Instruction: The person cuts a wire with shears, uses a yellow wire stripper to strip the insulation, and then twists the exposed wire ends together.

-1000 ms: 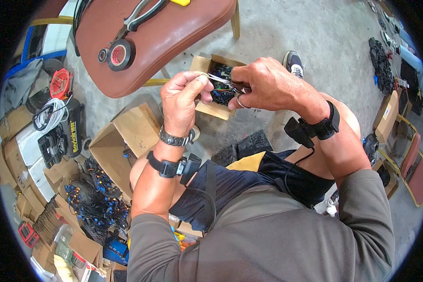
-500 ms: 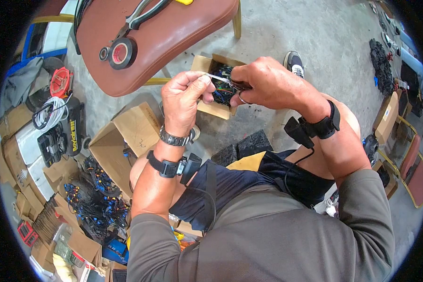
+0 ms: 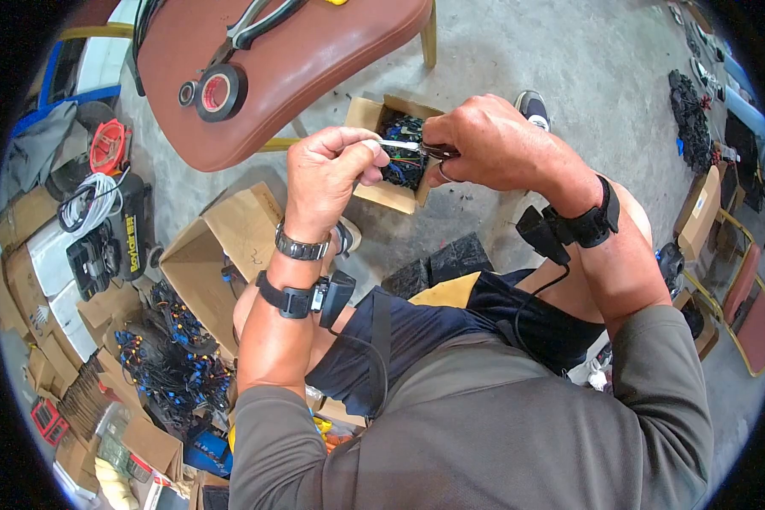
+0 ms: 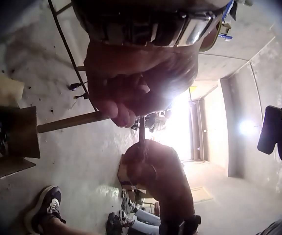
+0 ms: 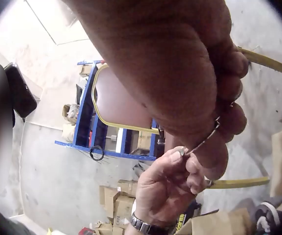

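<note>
My right hand (image 3: 493,140) grips a pair of small silver scissors (image 3: 404,145), with a thin metal finger loop showing by the thumb. The blades point left and their tips reach the fingertips of my left hand (image 3: 336,174). Thumb and forefinger of that left hand pinch a small pale piece (image 5: 182,152), mostly hidden by the fingers; I cannot tell what it is. Below the scissors, an open cardboard box (image 3: 384,195) on the floor holds a tangle of dark wires and bits with a few coloured ones (image 3: 404,170).
A brown padded chair (image 3: 314,76) stands ahead, carrying pliers (image 3: 251,25) and a roll of black tape (image 3: 222,92). An open carton (image 3: 242,225) and a heap of black cables with blue connectors (image 3: 174,365) lie at left. A shoe (image 3: 531,109) shows beyond the right hand.
The scissor blades, parted a second ago, now lie together and nearly level. My left hand has shifted slightly left, while the right hand has moved a little right.
</note>
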`<state>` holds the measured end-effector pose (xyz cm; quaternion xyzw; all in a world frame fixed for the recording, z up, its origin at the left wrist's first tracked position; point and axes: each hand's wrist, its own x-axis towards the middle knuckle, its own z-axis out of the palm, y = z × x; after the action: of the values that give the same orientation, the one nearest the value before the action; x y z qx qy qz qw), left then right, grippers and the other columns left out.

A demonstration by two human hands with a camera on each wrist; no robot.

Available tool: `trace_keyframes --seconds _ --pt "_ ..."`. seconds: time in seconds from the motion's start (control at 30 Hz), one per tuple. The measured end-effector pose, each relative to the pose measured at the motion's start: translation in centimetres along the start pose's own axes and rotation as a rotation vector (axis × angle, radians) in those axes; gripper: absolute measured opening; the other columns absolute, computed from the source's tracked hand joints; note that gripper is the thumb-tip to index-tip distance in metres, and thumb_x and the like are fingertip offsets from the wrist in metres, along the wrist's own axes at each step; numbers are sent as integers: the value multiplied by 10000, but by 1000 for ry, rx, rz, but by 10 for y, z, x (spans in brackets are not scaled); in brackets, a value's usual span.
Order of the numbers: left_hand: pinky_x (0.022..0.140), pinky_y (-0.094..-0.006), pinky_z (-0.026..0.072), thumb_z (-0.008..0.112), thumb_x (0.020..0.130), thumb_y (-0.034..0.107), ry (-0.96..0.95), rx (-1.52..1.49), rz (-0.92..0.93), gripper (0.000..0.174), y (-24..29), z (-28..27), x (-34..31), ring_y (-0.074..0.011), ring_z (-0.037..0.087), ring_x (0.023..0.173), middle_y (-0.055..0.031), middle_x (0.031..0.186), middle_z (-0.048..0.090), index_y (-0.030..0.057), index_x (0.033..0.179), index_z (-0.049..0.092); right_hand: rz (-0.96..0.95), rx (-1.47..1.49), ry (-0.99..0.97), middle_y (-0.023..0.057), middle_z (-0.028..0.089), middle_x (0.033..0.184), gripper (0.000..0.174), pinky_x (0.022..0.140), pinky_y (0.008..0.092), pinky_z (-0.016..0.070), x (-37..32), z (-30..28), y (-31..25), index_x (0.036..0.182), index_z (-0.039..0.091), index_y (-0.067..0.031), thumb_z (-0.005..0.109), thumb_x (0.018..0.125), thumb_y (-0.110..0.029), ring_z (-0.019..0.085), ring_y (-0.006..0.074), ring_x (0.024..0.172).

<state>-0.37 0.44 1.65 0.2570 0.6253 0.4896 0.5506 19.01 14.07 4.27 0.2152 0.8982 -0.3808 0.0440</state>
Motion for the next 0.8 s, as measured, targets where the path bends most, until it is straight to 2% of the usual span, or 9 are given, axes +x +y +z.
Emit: trace_keyframes --seconds 0.27,0.37,0.57,0.67,0.8 --pt "618 -269 545 664 905 46 -43 56 -18 123 2 -3 0 -127 658 663 -104 833 737 -26 989 717 0 24 -48 163 692 722 256 649 434 514 0 -4 0 868 713 -25 843 709 -176 680 355 692" --pt "618 -228 532 679 890 33 -25 72 -53 110 5 -2 -1 -88 647 659 -70 791 726 -19 973 730 4 8 -66 158 698 725 257 654 434 517 0 -4 0 876 717 -26 844 711 -178 685 352 700" --pt "592 -228 507 669 904 43 -86 129 -55 77 1 -4 0 -82 621 637 -45 759 700 -9 939 713 -10 -26 -55 162 701 737 265 653 437 517 -1 -2 1 872 707 -19 844 714 -182 695 346 714" --pt "591 -256 502 656 920 66 -41 100 -56 93 2 -1 -1 -106 611 631 -53 768 691 -14 956 688 2 32 33 157 682 706 290 634 436 502 -2 -2 2 860 690 -13 845 723 -217 678 344 678" --pt "589 -271 506 659 920 63 -8 -57 -24 100 -5 1 1 -129 628 638 -70 791 698 -13 980 682 23 47 43 136 636 646 360 586 434 474 -2 -5 0 834 660 -12 859 717 -288 635 336 605"
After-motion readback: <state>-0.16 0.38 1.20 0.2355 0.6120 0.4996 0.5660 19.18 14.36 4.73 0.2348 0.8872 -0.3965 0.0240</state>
